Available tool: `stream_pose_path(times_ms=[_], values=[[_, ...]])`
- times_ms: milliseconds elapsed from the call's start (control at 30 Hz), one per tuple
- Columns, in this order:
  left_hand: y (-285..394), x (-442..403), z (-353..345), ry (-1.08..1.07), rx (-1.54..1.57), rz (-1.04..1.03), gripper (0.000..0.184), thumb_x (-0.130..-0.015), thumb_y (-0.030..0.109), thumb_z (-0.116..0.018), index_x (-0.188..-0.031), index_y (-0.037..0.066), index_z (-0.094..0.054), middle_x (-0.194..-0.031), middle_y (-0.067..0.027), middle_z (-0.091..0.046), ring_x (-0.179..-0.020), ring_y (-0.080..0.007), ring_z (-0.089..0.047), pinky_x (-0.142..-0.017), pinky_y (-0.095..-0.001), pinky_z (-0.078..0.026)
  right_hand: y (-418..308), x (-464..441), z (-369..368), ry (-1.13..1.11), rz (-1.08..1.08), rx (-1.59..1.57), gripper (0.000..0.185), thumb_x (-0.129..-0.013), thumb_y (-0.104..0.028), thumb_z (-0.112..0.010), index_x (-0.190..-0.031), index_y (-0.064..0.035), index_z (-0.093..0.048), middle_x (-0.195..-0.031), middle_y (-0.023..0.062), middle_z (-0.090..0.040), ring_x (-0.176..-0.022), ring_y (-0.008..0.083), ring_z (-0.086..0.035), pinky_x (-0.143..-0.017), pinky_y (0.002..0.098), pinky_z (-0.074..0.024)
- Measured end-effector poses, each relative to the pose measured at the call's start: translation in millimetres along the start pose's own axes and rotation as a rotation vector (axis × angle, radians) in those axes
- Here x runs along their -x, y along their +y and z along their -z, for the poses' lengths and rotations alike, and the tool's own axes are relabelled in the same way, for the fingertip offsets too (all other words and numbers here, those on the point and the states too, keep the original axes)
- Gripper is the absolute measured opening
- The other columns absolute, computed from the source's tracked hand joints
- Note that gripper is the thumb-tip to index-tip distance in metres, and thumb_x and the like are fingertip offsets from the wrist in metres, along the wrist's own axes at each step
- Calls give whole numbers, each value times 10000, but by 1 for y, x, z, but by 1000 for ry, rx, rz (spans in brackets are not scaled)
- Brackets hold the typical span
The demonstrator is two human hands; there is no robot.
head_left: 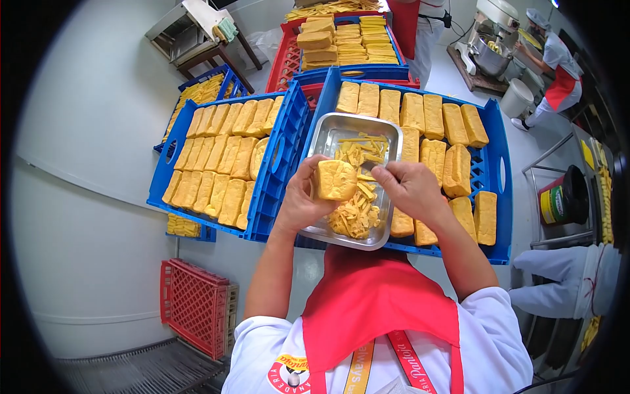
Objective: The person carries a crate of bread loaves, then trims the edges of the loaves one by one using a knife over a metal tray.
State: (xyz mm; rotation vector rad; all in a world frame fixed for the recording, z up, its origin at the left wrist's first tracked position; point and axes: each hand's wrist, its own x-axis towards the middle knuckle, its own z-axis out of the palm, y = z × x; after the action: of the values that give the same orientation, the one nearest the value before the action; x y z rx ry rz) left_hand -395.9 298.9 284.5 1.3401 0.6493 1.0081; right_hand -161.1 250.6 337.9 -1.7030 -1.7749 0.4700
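Note:
My left hand (300, 200) is closed around a yellow bread loaf (336, 180), held end-on over a steel tray (321, 134). My right hand (413, 192) grips a knife (370, 165); its short visible blade lies close to the loaf's right side, and the handle is hidden in my fingers. Cut crust trimmings (354, 220) lie in the tray below both hands. The tray rests on a blue crate (504, 217) that holds rows of whole loaves (457, 172).
Left of it, another blue crate (268, 190) is filled with loaves. Behind stand stacked crates with sliced bread (351, 49). Red crates (195, 308) lean low at left. At right are a mixer (492, 56), a co-worker (561, 65) and a black bucket (564, 197).

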Motion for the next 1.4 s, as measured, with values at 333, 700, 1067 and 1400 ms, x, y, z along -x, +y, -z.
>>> stream_pose_path(times_ms=[333, 700, 1067, 1400], values=[[-10, 0, 2, -24, -326, -149, 699, -606, -59, -804, -1252, 64, -567, -1178, -17, -572, -1129, -129, -578, -996, -287, -469, -1, 7, -14, -23, 193, 69, 460, -957, -440, -592, -737, -43, -668, -654, 178, -599, -646, 382, -620, -582, 476, -459], [-3, -4, -3, -3, -495, -261, 651, -590, -39, -822, -1198, 61, -610, -1190, -45, -573, -1119, -148, -570, -987, -291, -452, -5, 5, -9, -467, 74, 2, 563, -916, -576, -607, -737, -48, -685, -629, 159, -609, -650, 338, -661, -581, 457, -486], [21, -68, -25, 34, -834, -619, 643, -620, -126, -805, -1192, 125, -652, -1366, -114, -520, -1344, -354, -471, -1091, -433, -436, 33, 49, 17, 40, 113, 262, 435, -771, -477, -785, -781, -63, -652, -762, 119, -654, -690, 304, -680, -607, 414, -520], [-31, -171, -240, -656, -1007, -843, 689, -677, -104, -642, -1283, 221, -611, -1377, -133, -523, -1369, -398, -437, -1095, -466, -433, 107, 161, 160, 717, -523, -242, 268, -868, -254, -770, -837, 0, -691, -580, 34, -567, -544, 65, -492, -508, 304, -414]])
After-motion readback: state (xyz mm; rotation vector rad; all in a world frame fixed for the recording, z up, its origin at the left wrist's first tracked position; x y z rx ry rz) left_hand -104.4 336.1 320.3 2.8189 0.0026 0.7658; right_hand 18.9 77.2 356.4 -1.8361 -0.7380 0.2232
